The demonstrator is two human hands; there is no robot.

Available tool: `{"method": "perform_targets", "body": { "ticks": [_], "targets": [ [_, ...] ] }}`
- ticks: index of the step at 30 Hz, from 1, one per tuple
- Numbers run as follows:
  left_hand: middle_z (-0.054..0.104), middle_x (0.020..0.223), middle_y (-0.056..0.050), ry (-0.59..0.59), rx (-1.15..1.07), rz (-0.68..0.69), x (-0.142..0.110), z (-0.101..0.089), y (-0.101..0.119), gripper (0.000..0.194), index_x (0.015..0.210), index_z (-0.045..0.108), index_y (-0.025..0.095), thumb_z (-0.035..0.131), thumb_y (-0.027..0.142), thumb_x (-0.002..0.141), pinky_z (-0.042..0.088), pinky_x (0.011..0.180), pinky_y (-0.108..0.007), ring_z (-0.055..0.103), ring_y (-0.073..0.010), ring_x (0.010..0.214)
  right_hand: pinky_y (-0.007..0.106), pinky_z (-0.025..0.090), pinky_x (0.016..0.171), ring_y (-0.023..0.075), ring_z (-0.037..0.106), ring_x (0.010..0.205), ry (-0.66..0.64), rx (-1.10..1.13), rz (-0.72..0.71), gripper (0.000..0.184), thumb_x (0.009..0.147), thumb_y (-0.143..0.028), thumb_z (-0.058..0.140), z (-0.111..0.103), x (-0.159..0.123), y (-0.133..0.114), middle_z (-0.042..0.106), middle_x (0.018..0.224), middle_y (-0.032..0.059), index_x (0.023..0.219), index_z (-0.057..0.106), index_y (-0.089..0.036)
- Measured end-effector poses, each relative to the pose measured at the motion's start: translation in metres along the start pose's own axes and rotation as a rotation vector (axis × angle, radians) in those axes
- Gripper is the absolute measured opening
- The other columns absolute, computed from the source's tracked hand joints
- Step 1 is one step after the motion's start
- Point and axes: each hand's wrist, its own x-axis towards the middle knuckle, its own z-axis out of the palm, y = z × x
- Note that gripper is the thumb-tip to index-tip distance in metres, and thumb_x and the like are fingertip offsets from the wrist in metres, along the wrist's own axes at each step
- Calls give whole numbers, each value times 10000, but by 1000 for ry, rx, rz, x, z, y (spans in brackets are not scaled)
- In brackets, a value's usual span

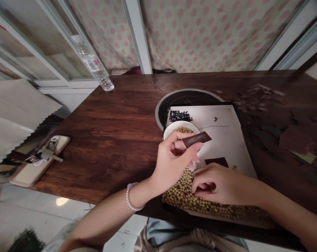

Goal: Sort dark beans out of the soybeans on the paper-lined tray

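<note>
My left hand [174, 161] pinches a flat dark brown strip [196, 139] between thumb and fingers, above a white bowl [181, 127] of pale soybeans. A pearl bracelet [132, 197] circles that wrist. My right hand [218, 185] lies curled over a layer of soybeans [181, 196] spread on a white board [224, 129], its fingertips down among them. Whatever those fingers hold is hidden. A second dark brown piece [216, 162] rests on the board just beyond my right hand. Several dark beads [179, 116] lie heaped behind the bowl.
All this sits on a dark wooden table [103, 140]. A round metal-rimmed recess [174, 105] lies under the board's far corner. A plastic water bottle [92, 61] stands at the far edge, keys on a cream pad [40, 157] lie left, and dark scraps [263, 101] cover the right.
</note>
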Motion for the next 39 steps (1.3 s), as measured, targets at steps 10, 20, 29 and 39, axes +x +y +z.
{"method": "perform_targets", "body": {
  "ticks": [10,20,29,39],
  "targets": [
    [612,583,20,26,201,107,-1,0,-10,217,917,589,160,669,240,732,506,465,-185,599,-101,506,242,349,466,102,476,521,561,270,-97,57,746,-191,645,-13,-12,-8,567,601,-14,773,662,-238],
    [686,652,-11,-96,486,344,-8,-2,-17,228,964,573,163,647,230,759,492,525,-195,621,-108,551,255,365,476,126,496,604,838,293,86,104,768,-248,646,-12,-8,1,553,713,15,853,697,-277],
    [585,542,51,-77,552,477,-9,-3,-17,213,968,570,148,638,219,778,425,469,-149,499,-54,460,255,316,466,107,395,548,876,280,121,26,752,-253,662,-14,-6,-1,421,623,-20,773,677,-254],
    [569,535,62,-42,546,522,-7,-2,-19,201,949,580,140,646,197,769,437,466,-126,519,-46,468,219,269,397,64,362,466,940,-154,-39,150,757,-95,605,-14,-10,-4,433,611,-39,834,649,-216]
  ]
}}
